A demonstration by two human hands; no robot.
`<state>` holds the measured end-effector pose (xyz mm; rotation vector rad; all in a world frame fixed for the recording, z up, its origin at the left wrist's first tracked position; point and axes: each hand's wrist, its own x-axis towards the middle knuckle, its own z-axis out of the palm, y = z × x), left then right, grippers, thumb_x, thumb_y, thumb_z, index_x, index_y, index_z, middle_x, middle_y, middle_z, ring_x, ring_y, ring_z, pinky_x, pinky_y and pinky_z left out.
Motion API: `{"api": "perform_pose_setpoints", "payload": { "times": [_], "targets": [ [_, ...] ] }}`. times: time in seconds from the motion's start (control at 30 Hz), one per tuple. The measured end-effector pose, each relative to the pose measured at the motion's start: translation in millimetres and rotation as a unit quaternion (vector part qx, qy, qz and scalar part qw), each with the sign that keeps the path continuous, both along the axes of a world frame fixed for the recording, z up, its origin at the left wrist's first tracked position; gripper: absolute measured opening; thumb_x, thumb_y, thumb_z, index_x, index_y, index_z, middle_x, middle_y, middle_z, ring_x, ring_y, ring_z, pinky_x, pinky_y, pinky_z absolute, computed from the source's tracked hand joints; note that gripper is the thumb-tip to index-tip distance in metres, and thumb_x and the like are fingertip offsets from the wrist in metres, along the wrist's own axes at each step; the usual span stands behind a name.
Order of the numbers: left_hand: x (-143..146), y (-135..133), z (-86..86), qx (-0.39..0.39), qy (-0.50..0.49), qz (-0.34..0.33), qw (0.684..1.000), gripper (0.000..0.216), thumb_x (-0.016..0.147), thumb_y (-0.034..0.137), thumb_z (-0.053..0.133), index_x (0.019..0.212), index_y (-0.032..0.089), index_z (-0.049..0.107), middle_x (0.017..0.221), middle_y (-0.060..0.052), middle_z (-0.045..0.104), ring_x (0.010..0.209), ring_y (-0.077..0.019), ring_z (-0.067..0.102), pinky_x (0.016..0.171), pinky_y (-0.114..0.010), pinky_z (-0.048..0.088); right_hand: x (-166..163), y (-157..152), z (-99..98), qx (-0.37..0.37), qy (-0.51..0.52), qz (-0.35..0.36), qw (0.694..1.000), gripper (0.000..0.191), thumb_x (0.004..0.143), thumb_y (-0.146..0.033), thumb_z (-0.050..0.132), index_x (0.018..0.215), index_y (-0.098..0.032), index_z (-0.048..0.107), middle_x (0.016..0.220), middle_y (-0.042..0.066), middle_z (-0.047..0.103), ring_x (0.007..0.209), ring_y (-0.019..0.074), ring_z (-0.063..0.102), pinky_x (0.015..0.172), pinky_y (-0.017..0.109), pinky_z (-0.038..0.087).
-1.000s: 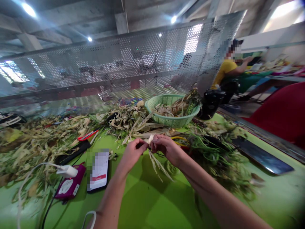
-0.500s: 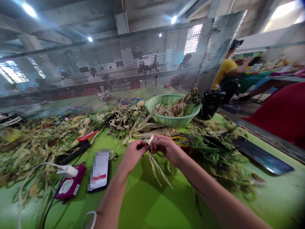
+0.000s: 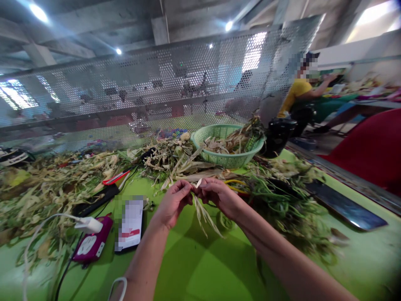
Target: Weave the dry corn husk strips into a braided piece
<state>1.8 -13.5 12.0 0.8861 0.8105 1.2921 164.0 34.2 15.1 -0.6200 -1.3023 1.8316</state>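
Hands: right hand [image 3: 219,196] pinched pale husk strips [image 3: 204,215], tails dangling above green bench [image 3: 194,267]; left hand [image 3: 173,204] met them, fingers curled, grip unclear | phone [image 3: 131,225] lay leftward | green basket [image 3: 227,160] stood beyond, perforated panel [image 3: 188,96] behind.

The single view looks out from the person's head, facing forward and down across a green tabletop [image 3: 191,267]. It sits close above the forearms [image 3: 272,246], which rise from the bottom edge so that the left hand [image 3: 173,202] and right hand [image 3: 222,198] meet near mid-frame. The wide, fairly shallow angle takes in a basket [image 3: 227,159] beyond the hands, a perforated metal screen [image 3: 140,79] behind it, the ceiling [image 3: 103,25] along the top, and a more distant co-worker [image 3: 296,94] at upper right.
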Motion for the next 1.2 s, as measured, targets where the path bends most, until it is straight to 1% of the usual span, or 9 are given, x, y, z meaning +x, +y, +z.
{"api": "perform_pose_setpoints", "payload": {
  "times": [0.17, 0.47, 0.63, 0.73, 0.8, 0.87, 0.93, 1.03, 1.2],
  "targets": [
    [2, 1, -2.4, 0.002, 0.006, 0.003, 1.0, 0.022, 0.079, 0.034, 0.066, 0.078, 0.016, 0.052, 0.071, 0.0, 0.058, 0.062, -0.0083, 0.051, 0.06, -0.021, 0.038, 0, 1, -1.7, -0.013, 0.017, -0.001, 1.0, 0.013, 0.071, -0.02, 0.058, 0.059, -0.017, 0.056, 0.058, 0.0, 0.054, 0.054, 0.011, 0.047, 0.052, 0.024, 0.036],
    [6, 4, -5.3, 0.04, 0.115, 0.076, 0.99, 0.019, 0.08, 0.03, 0.061, 0.073, 0.016, 0.05, 0.063, 0.003, 0.05, 0.058, -0.0083, 0.044, 0.059, -0.022, 0.034, -7, -1, -7.4, -0.022, -0.004, -0.039, 0.999, 0.015, 0.07, -0.021, 0.059, 0.057, -0.017, 0.054, 0.051, -0.003, 0.049, 0.047, 0.0086, 0.041, 0.046, 0.023, 0.031],
    [-1, 3, -0.7, 0.062, 0.147, 0.066, 0.985, 0.018, 0.083, 0.031, 0.058, 0.075, 0.016, 0.051, 0.066, 0.001, 0.052, 0.063, -0.01, 0.046, 0.064, -0.023, 0.036, 0, 9, -8.3, -0.027, -0.027, -0.062, 0.997, 0.013, 0.07, -0.024, 0.061, 0.061, -0.017, 0.056, 0.064, 0.002, 0.063, 0.047, 0.0085, 0.044, 0.045, 0.023, 0.031],
    [-2, 0, 6.0, 0.096, 0.143, 0.056, 0.983, 0.017, 0.084, 0.03, 0.056, 0.075, 0.017, 0.05, 0.066, 0.002, 0.05, 0.064, -0.0103, 0.046, 0.065, -0.024, 0.036, 4, 12, -8.3, -0.016, -0.089, -0.103, 0.991, 0.017, 0.075, -0.033, 0.06, 0.069, -0.017, 0.06, 0.07, 0.003, 0.066, 0.043, 0.0072, 0.039, 0.041, 0.023, 0.024],
    [0, -3, 11.1, 0.12, 0.141, 0.037, 0.982, 0.017, 0.084, 0.029, 0.055, 0.074, 0.017, 0.05, 0.065, 0.002, 0.05, 0.065, -0.0106, 0.045, 0.066, -0.024, 0.037, 3, 9, -8.2, -0.001, -0.14, -0.075, 0.987, 0.031, 0.08, -0.044, 0.056, 0.068, -0.015, 0.062, 0.064, 0.003, 0.063, 0.042, 0.007, 0.035, 0.04, 0.024, 0.019],
    [3, -7, 15.4, 0.135, 0.149, 0.008, 0.98, 0.016, 0.084, 0.026, 0.054, 0.072, 0.017, 0.05, 0.064, 0.002, 0.05, 0.065, -0.011, 0.046, 0.067, -0.025, 0.037, 1, 5, -7.5, 0.0, -0.165, -0.01, 0.986, 0.042, 0.081, -0.052, 0.054, 0.065, -0.014, 0.062, 0.058, 0.002, 0.058, 0.042, 0.0067, 0.031, 0.04, 0.024, 0.016],
    [5, -10, 18.1, 0.135, 0.164, -0.025, 0.977, 0.013, 0.083, 0.024, 0.054, 0.072, 0.017, 0.051, 0.064, 0.002, 0.051, 0.065, -0.011, 0.047, 0.068, -0.025, 0.038, -2, 0, -5.7, -0.003, -0.148, 0.028, 0.989, 0.039, 0.077, -0.052, 0.06, 0.064, -0.015, 0.06, 0.056, 0.0, 0.054, 0.043, 0.0064, 0.029, 0.041, 0.024, 0.015],
    [5, -10, 17.9, 0.119, 0.173, -0.051, 0.976, 0.011, 0.082, 0.024, 0.056, 0.074, 0.016, 0.054, 0.064, 0.001, 0.053, 0.065, -0.0107, 0.047, 0.068, -0.025, 0.038, -3, -2, -1.4, 0.02, -0.121, 0.004, 0.992, 0.028, 0.068, -0.041, 0.072, 0.067, -0.015, 0.061, 0.056, -0.003, 0.051, 0.046, 0.006, 0.028, 0.043, 0.024, 0.014],
    [2, -3, 9.2, 0.056, 0.172, 0.073, 0.981, 0.018, 0.08, 0.034, 0.059, 0.085, 0.017, 0.058, 0.081, 0.0, 0.057, 0.066, -0.0096, 0.048, 0.063, -0.023, 0.037, 0, 5, 2.5, 0.049, -0.113, -0.085, 0.989, 0.028, 0.067, -0.039, 0.073, 0.081, -0.015, 0.067, 0.067, 0.0, 0.059, 0.05, 0.0073, 0.031, 0.046, 0.024, 0.018]
  ]
}}
